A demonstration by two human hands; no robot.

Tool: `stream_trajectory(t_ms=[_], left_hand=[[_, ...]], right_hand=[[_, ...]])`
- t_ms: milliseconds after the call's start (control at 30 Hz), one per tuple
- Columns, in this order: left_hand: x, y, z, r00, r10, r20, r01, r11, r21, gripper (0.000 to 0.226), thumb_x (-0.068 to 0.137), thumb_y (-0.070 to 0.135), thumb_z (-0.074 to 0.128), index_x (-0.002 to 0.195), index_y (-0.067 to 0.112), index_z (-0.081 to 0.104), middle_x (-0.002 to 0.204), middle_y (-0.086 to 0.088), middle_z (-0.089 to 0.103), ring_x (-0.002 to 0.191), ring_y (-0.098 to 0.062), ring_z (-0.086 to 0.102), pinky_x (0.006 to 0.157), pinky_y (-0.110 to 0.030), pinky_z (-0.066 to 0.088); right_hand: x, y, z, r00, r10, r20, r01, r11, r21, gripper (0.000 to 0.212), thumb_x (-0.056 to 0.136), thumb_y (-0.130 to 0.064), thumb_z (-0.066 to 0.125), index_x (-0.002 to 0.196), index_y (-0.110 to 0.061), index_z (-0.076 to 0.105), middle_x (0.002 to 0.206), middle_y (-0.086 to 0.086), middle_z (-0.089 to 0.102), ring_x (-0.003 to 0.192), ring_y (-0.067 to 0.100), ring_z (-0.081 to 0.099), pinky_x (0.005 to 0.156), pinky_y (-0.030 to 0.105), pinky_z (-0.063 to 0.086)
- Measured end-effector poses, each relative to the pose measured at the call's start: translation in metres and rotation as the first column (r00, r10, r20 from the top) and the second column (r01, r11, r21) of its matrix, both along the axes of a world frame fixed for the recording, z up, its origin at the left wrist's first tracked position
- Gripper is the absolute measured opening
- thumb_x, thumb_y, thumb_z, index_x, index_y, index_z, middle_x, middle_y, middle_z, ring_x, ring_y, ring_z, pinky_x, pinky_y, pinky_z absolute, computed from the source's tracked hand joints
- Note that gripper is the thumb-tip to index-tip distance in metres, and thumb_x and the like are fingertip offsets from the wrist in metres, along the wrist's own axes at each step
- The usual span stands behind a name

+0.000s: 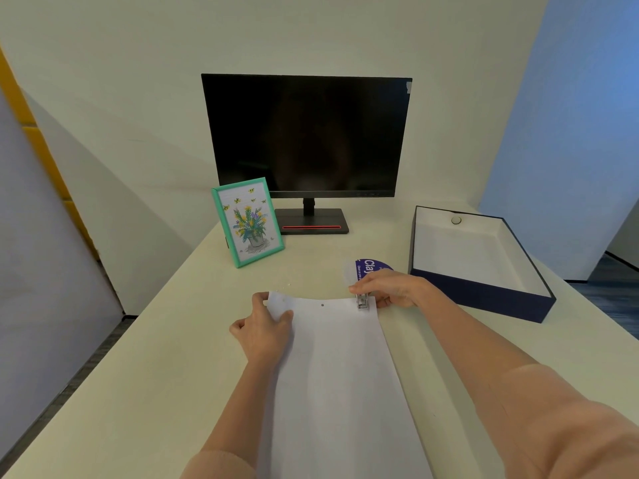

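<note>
Matt white paper [339,375], shiny metal stapler [362,301], glossy black monitor [306,136], smooth matt table [155,340].

Left hand [264,326] in a thumb-over pinch; right hand [390,288] in a curled grip

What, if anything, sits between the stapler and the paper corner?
Nothing visible. The stapler sits on the far right corner of the paper, gripped by the right hand; the left hand holds the far left corner.
</note>
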State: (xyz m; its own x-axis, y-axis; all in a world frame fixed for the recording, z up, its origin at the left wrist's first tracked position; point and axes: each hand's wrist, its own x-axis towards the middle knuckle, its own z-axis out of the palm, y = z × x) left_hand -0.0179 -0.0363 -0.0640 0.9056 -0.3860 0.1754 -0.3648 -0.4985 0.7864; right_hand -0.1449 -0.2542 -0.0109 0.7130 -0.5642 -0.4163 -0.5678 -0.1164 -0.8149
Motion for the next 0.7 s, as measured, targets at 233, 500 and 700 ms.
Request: stream_trajectory(t_ms=[233,500,700], left_hand=[[-0.0008,0.0009,0.0015,1.0,-0.004,-0.001,0.004,1.0,-0.005,0.036,0.085,0.032,0.056,0.117,0.021,0.045,0.063,0.005,0.058,0.091,-0.025,0.053,0.08,-0.026,0.014],[-0.0018,0.0021,0.003,1.0,-0.007,-0.004,0.007,1.0,-0.009,0.036,0.085,0.031,0.056,0.119,0.021,0.045,0.063,0.005,0.057,0.09,-0.024,0.048,0.083,-0.026,0.017],[-0.0025,0.0022,0.0032,1.0,-0.003,0.0,0.003,1.0,-0.007,0.037,0.086,0.03,0.056,0.119,0.021,0.045,0.061,0.008,0.054,0.093,-0.026,0.052,0.079,-0.025,0.014]], right_hand=[[-0.0032,0.0041,0.0019,0.999,-0.002,0.04,0.006,0.995,-0.098,0.022,0.081,-0.03,0.075,0.088,-0.016,0.059,0.087,-0.001,0.063,0.078,0.013,0.055,0.07,0.026,0.049],[-0.0019,0.004,0.0063,0.999,0.027,-0.026,-0.028,0.999,-0.033,0.034,0.074,-0.036,0.079,0.097,-0.016,0.063,0.111,0.007,0.067,0.098,0.023,0.061,0.089,0.036,0.051],[-0.0071,0.005,0.0088,0.999,0.045,-0.007,-0.045,0.999,0.023,0.036,0.075,-0.025,0.08,0.107,-0.019,0.063,0.113,0.007,0.065,0.101,0.021,0.06,0.084,0.031,0.05]])
